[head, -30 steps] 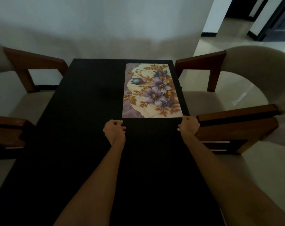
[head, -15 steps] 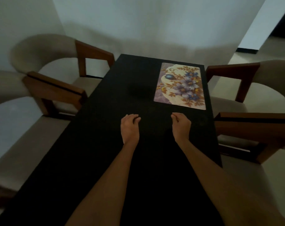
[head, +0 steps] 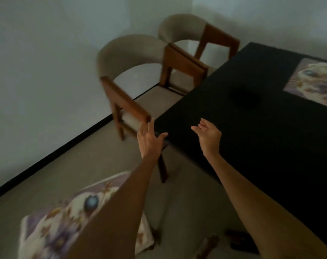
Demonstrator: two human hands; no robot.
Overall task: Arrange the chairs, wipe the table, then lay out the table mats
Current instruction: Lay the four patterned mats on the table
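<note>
Black desk (head: 261, 128) fills the right of the view, two wood-armed chairs (head: 132, 75) drawn up along its left edge; one floral mat (head: 314, 81) lies on the far right of the desk, well apart from both hands. A second floral mat (head: 52, 230) lies low at left, partly hidden under the left forearm. Left hand (head: 149, 139) spread, fingertips at the near chair's armrest end, contact unclear; right hand (head: 208, 134) relaxed, holding nothing, above the desk's near corner.
</note>
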